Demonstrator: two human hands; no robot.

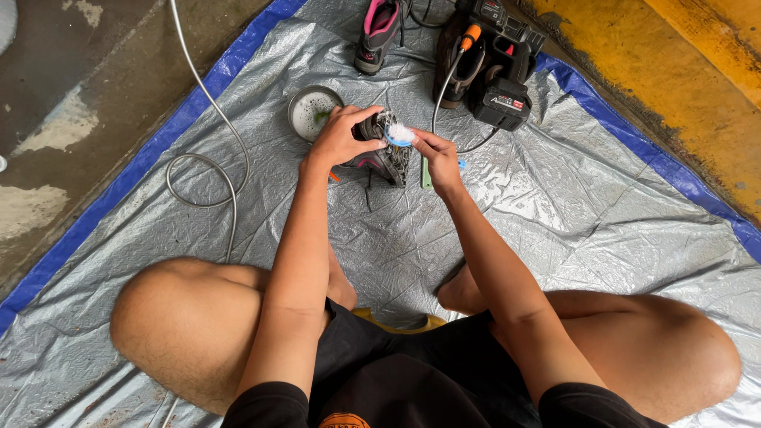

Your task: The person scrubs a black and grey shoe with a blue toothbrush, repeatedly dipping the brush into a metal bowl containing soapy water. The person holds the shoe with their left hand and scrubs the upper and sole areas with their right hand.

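I sit cross-legged on a silver tarp (555, 214). My left hand (339, 136) grips a dark grey sneaker with pink trim (388, 158), holding it sole-side toward me above the tarp. My right hand (437, 158) holds a small brush with a blue head and pale green handle (403, 135), its foamy bristles pressed against the sneaker. The brush handle runs down behind my right fingers.
A round metal bowl of soapy water (311, 111) sits just left of the sneaker. A second pink and black sneaker (379, 32) lies at the back. A black pressure washer unit (495, 67) stands at the back right. A grey hose (208, 158) loops over the tarp's blue edge.
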